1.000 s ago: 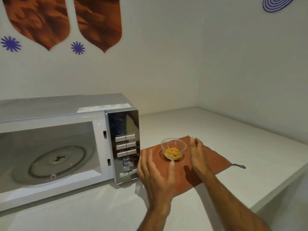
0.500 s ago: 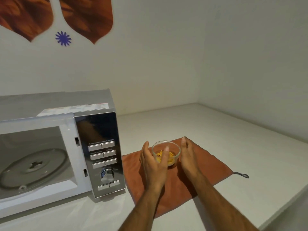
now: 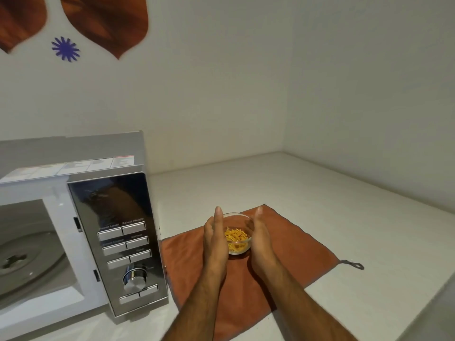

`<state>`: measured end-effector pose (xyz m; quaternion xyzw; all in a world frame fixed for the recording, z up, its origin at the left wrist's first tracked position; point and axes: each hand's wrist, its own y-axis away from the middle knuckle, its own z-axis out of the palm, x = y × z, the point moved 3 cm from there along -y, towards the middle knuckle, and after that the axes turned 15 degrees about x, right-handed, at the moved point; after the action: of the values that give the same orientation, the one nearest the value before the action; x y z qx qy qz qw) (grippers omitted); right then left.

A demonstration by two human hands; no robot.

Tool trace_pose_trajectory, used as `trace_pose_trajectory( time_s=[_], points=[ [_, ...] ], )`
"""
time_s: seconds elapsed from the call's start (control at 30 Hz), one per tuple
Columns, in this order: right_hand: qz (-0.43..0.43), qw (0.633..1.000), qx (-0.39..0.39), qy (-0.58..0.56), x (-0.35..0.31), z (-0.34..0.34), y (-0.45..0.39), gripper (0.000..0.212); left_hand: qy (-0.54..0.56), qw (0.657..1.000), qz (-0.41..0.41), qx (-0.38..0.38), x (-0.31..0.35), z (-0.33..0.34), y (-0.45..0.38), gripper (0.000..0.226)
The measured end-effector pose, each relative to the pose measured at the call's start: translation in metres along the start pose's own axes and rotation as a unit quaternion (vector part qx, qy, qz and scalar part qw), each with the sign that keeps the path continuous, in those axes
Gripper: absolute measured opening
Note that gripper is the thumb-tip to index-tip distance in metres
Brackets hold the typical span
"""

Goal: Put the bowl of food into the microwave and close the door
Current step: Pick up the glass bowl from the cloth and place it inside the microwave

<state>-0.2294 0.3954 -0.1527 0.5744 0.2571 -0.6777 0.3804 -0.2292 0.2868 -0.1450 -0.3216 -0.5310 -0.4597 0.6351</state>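
A small clear glass bowl (image 3: 237,238) with orange-yellow food sits on a rust-coloured cloth (image 3: 290,244). My left hand (image 3: 215,239) presses flat against the bowl's left side and my right hand (image 3: 261,239) cups its right side, so both hold it. The bowl still rests on the cloth. To the left stands the microwave (image 3: 118,232) with its cavity showing and the glass turntable (image 3: 27,257) inside; its door is out of view.
The white counter (image 3: 344,207) runs back to a corner of two white walls. Its front edge drops off at the lower right. The cloth has a grey loop (image 3: 354,264) at its right corner. The mirrored control panel with a knob (image 3: 134,279) faces me.
Both hands have closed in from either side onto the bowl. The view has shifted to the right, so less of the microwave cavity shows.
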Motion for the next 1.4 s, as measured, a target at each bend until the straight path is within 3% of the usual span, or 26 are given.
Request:
trace_pose_trajectory(
  time_s=[0.3, 0.67, 0.87, 1.13, 1.4],
  points=[
    [0.003, 1.0, 0.01, 0.0, -0.003, -0.011, 0.018, 0.077, 0.022, 1.0, -0.009, -0.02, 0.006, -0.009, 0.023, 0.108],
    [0.013, 0.999, 0.02, -0.038, -0.023, -0.026, 0.097, 0.078, 0.014, 0.999, 0.001, -0.034, 0.03, -0.054, 0.077, 0.096],
    [0.0, 0.999, 0.025, -0.044, -0.034, -0.03, 0.155, 0.075, 0.023, 1.0, -0.005, -0.016, 0.051, -0.096, 0.118, 0.084],
    [-0.012, 1.0, 0.005, -0.028, -0.036, -0.019, 0.236, 0.07, 0.058, 0.998, -0.004, -0.001, 0.075, -0.164, 0.154, 0.1],
    [0.007, 0.998, -0.045, -0.033, -0.024, 0.02, 0.31, 0.067, 0.053, 0.996, 0.025, 0.06, 0.094, -0.246, 0.168, 0.076]
  ],
)
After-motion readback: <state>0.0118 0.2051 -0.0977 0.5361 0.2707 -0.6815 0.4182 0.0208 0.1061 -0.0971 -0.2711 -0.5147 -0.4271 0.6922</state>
